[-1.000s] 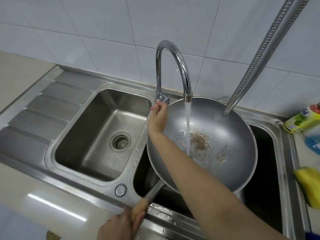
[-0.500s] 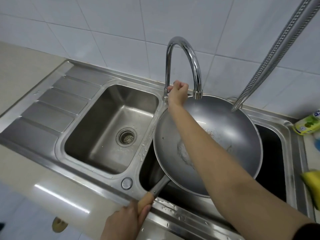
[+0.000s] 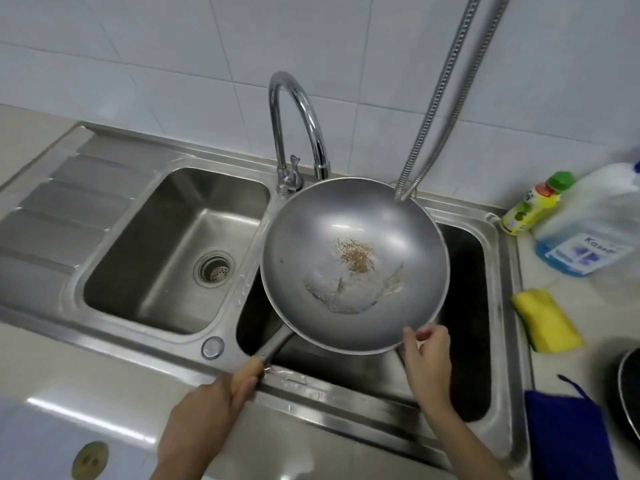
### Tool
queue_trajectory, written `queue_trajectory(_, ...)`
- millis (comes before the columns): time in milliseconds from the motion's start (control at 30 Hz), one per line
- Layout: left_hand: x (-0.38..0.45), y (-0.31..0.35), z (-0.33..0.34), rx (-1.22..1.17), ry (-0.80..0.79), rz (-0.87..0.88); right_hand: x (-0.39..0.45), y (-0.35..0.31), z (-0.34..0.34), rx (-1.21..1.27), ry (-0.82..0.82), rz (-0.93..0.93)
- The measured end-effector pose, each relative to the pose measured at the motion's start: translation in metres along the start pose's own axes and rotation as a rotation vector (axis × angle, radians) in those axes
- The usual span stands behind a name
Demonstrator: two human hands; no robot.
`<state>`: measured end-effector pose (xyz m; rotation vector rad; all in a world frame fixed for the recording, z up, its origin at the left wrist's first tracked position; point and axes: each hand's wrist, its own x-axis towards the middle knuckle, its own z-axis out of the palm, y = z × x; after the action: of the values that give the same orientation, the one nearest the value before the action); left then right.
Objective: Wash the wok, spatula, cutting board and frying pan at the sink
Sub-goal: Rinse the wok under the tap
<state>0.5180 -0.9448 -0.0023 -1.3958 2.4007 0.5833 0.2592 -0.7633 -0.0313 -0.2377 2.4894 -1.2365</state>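
A grey steel wok (image 3: 332,216) hangs over the right basin of the double sink (image 3: 502,258). A puddle of water and brown residue (image 3: 356,259) sit in its bottom. My left hand (image 3: 204,417) grips the wooden end of the wok's handle at the sink's front edge. My right hand (image 3: 426,358) pinches the wok's near right rim, thumb on top. The chrome tap (image 3: 298,109) stands behind the wok and no water runs from it. The edge of a black frying pan (image 3: 632,393) shows at the far right. I see no spatula or cutting board.
A yellow sponge (image 3: 543,320), a yellow soap bottle (image 3: 530,206) and a jug of blue liquid (image 3: 588,233) lie on the counter right of the sink. A blue cloth (image 3: 568,434) is near the pan. A metal hose (image 3: 446,95) hangs behind the wok. The left basin (image 3: 145,258) holds nothing.
My right hand left the tap lever and came back to the wok's near right rim. The water stream has stopped. My left hand kept hold of the handle.
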Motion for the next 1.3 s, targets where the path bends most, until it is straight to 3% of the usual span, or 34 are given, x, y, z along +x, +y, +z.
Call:
queue_trajectory(100, -0.001, 0.002, -0.001, 0.004, 0.019, -0.016, 0.007, 0.024, -0.007, -0.033, -0.257, 0.171)
queue_trajectory(167, -0.002, 0.002, -0.002, 0.008, 0.020, -0.015, 0.009, 0.021, 0.001, 0.095, -0.327, 0.234)
queue_trajectory(367, -0.012, 0.010, 0.000, 0.002, 0.016, -0.029, 0.009, 0.025, 0.024, 0.339, -0.253, 0.378)
queue_trajectory(533, -0.013, 0.010, 0.001, -0.049, 0.001, -0.069, 0.016, 0.036, 0.053, 0.585, -0.168, 0.611)
queue_trajectory(700, -0.017, 0.014, 0.003, -0.136, -0.003, -0.083, 0.023, 0.034, 0.078, 0.729, -0.230, 0.856)
queue_trajectory(867, -0.020, 0.022, 0.005, -0.127, 0.019, -0.131, 0.019, 0.022, 0.101, 0.678, -0.518, 0.913)
queue_trajectory(1100, -0.024, 0.036, 0.009, -0.128, 0.055, -0.231, 0.034, 0.010, 0.129, 0.576, -0.622, 0.923)
queue_trajectory(1300, -0.024, 0.040, 0.017, -0.063, 0.098, -0.258, 0.042, 0.007, 0.144, 0.546, -0.611, 0.875)
